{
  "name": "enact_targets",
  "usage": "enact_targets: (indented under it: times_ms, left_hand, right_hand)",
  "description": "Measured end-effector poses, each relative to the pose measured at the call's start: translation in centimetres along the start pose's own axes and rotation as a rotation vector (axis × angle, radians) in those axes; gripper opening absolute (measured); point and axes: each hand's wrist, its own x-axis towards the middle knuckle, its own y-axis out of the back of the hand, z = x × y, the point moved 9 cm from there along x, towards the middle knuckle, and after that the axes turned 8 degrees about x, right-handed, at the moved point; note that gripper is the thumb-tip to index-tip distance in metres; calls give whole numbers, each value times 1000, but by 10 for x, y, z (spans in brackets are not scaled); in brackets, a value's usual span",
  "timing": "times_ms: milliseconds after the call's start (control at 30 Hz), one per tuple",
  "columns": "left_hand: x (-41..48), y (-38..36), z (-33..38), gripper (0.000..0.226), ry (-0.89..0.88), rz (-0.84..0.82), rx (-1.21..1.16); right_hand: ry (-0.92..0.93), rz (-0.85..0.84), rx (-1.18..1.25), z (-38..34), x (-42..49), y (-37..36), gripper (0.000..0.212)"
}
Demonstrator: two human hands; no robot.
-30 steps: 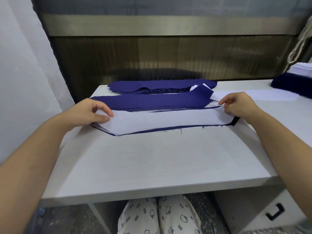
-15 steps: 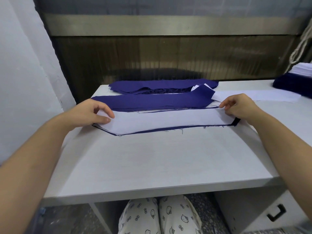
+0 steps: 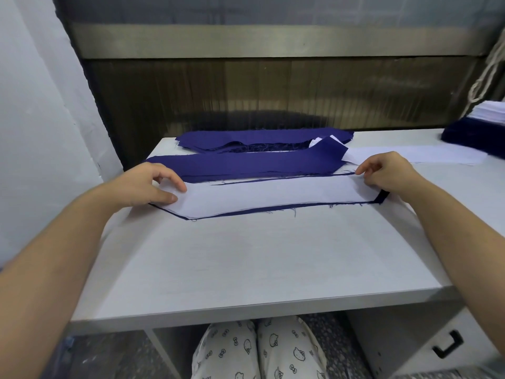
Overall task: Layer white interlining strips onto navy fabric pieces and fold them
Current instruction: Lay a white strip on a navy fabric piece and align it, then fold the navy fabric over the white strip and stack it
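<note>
Dead ahead at 12 o'clock: white interlining strip (image 3: 273, 195) on navy piece (image 3: 382, 196), long axis 9-to-3. My left hand (image 3: 147, 187) pinches 9 end, right hand (image 3: 388, 170) pinches 3 end; both equally near. Fold likely along that axis.

The white strip (image 3: 273, 195) was thin, smooth and matt, a bit like paper. The navy piece (image 3: 382, 197) under it was soft cloth with loose threads along its edge. The table (image 3: 246, 269) was white and matt, with faint lines like wood. The band (image 3: 273, 41) on the back wall was dull grey metal. The trousers (image 3: 229, 354) were printed cloth.
</note>
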Motion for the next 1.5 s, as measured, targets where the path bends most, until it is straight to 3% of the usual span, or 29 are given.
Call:
enact_targets:
  times_ms: [667, 867, 1067, 1300, 1500]
  left_hand:
    - [3, 3, -3, 31, 2, 39, 126]
    - [3, 5, -2, 30, 25, 53, 112]
    - [3, 7, -3, 31, 38, 80, 91]
    - [3, 6, -5, 35, 24, 64, 103]
    - [3, 6, -2, 36, 0, 52, 161]
  right_hand:
    - [-22, -22, 7, 3, 2, -3, 25]
    - [5, 97, 12, 0, 1, 8, 30]
    - [11, 77, -7, -1, 1, 6, 30]
    - [-51, -6, -25, 6, 2, -1, 28]
    - [-106, 57, -122, 9, 3, 5, 27]
